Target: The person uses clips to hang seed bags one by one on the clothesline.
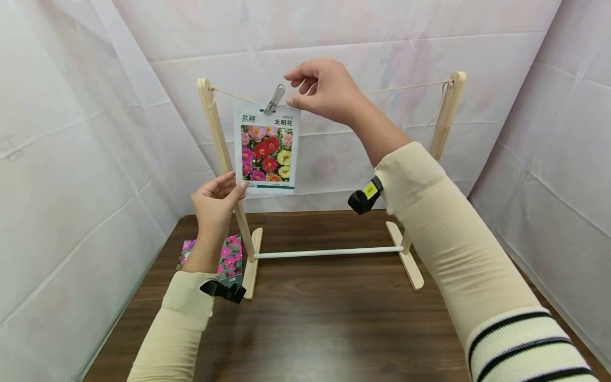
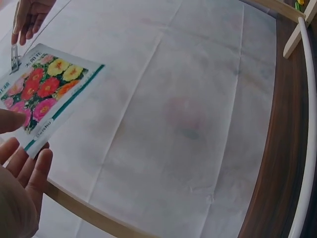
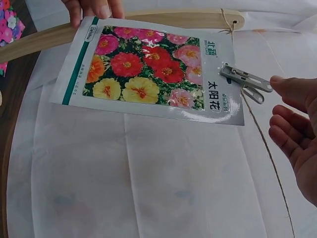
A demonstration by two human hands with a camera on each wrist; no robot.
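Observation:
A seed packet [image 1: 266, 154] printed with red, pink and yellow flowers hangs from a thin string [image 3: 267, 148], fastened at its top by a metal clip [image 1: 275, 99]. My left hand [image 1: 215, 199] pinches the packet's lower left corner, thumb at the front. Beside the clip is my right hand [image 1: 326, 93], its thumb and fingers spread apart with nothing between them. In the right wrist view the thumb tip of that hand is right at the clip's handle end. The packet's printed face is towards me.
The string runs between two upright posts of a wooden stand [image 1: 444, 119], joined low down by a white rod [image 1: 329, 252]. Another pink-flowered packet [image 1: 231, 257] lies on the dark wooden table [image 1: 324, 318], partly behind my left forearm. White cloth [image 1: 119, 132] surrounds the table.

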